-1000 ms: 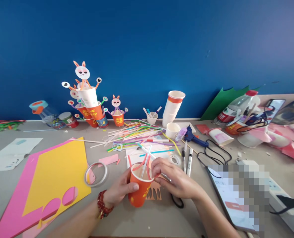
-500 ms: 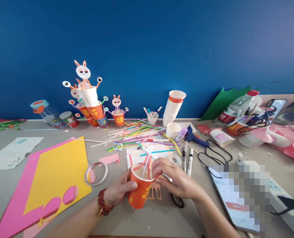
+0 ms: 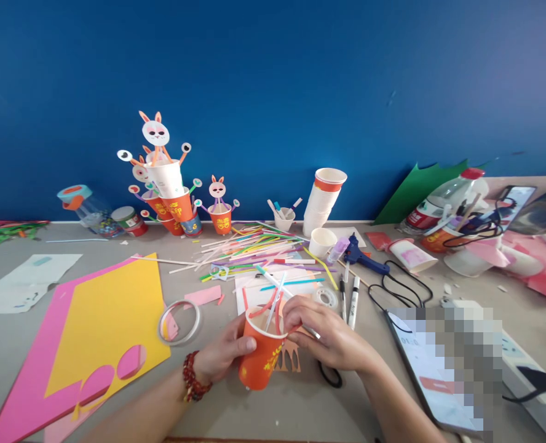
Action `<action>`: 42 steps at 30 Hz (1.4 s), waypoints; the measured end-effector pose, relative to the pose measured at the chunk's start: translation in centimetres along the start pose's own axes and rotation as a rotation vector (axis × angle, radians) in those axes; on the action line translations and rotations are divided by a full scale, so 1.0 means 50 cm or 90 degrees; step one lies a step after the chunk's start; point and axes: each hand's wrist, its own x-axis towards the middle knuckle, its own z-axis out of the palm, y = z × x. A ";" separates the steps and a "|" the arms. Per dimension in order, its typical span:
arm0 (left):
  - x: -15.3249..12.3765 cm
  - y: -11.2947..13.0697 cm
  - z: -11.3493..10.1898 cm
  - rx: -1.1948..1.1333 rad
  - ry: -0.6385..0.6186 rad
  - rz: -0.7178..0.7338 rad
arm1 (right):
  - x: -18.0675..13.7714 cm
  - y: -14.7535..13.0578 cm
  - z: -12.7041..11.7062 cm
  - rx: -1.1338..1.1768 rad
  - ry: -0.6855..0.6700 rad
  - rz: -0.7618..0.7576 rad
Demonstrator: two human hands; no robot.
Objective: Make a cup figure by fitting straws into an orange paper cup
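Observation:
My left hand wraps round an orange paper cup, tilted toward me just above the grey table. Several straws, red and white, stick out of the cup's mouth. My right hand sits at the cup's right rim with its fingers pinched on the straws there. A thin pen-like stick shows under those fingers. An orange paper cut-out lies on the table just behind the cup.
Yellow and pink foam sheets and a tape ring lie left. Loose straws, markers, a blue glue gun, stacked cups and bunny cup figures stand behind. A tablet lies right.
The cup has sunk and tilted very slightly between my hands. Both hands stay in nearly the same place.

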 end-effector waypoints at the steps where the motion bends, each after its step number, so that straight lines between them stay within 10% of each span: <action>1: 0.000 0.000 0.001 -0.001 0.002 0.003 | 0.000 0.000 0.000 0.002 0.003 -0.002; 42: 0.001 0.001 0.005 -0.024 -0.009 -0.001 | 0.003 0.004 -0.004 0.060 0.000 -0.016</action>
